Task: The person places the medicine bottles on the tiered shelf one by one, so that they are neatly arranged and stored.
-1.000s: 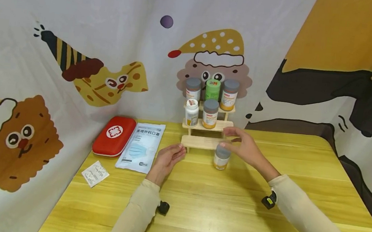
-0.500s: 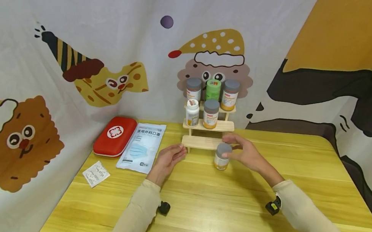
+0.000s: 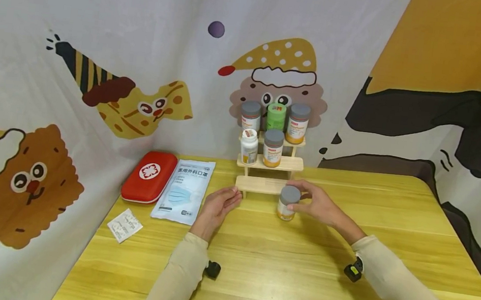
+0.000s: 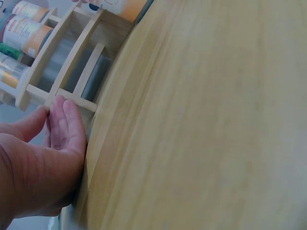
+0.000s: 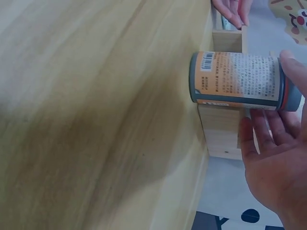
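Note:
In the head view, a supplement jar [image 3: 289, 203] with a grey lid and an orange-and-white label stands upright before the right end of a three-step wooden display rack [image 3: 258, 185]. My right hand [image 3: 319, 204] grips it near the lid, thumb in front and fingers behind. The right wrist view shows the jar's printed back label [image 5: 235, 76] and the thumb [image 5: 295, 72] against its lid. My left hand [image 3: 217, 207] pinches the left end of the rack's lowest step, thumb and fingertips meeting at that corner in the left wrist view.
On the middle step stand a white bottle [image 3: 249, 147] and a grey-lidded jar [image 3: 273, 149]. The top step bears a green container [image 3: 276, 117] between two grey-lidded jars. Left of the rack lie a mask packet [image 3: 182, 192], a red case [image 3: 149, 177] and a small white sachet [image 3: 125, 226].
My right hand has come down slightly, its thumb sliding from the lid's top to the side of the jar. The jar, the rack and my left hand have stayed in place.

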Demonstrator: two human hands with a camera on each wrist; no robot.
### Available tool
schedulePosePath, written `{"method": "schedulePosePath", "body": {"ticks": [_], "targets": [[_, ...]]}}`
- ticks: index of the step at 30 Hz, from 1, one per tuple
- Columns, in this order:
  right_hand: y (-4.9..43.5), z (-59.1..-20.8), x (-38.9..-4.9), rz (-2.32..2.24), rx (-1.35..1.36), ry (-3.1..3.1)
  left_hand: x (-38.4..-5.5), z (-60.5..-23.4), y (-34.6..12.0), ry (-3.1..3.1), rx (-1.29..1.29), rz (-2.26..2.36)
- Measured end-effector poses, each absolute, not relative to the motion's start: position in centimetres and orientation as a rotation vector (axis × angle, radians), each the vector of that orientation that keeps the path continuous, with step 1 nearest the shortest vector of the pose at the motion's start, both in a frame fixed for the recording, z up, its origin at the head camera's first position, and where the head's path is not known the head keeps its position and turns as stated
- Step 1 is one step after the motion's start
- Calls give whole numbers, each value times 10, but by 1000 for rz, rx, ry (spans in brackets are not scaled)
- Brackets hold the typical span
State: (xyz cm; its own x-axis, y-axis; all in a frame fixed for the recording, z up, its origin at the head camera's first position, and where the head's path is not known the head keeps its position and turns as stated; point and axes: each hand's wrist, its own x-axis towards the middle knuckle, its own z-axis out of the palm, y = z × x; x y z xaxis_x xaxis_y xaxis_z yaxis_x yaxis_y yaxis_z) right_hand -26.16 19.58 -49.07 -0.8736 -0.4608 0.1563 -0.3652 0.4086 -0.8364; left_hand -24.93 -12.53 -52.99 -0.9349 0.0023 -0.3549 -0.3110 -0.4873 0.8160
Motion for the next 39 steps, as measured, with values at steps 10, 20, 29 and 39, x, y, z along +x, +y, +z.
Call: {"method": "schedulePosePath", "body": {"ticks": [10,20,29,39], "targets": [[194,-489,-259,-1474,-713,2586,-249,-530,-125,1471,-442,2524],[190,-481,-260,-1493,-665,2545,-249,-530,-125,1478,-445,2537],[192,-471,-262,-1488,-557,2558,-250,-529,-126,1466,-452,2532],[198,-451,-265,-1477,-586,2616,-249,-531,-127,1470,-442,2521]]}}
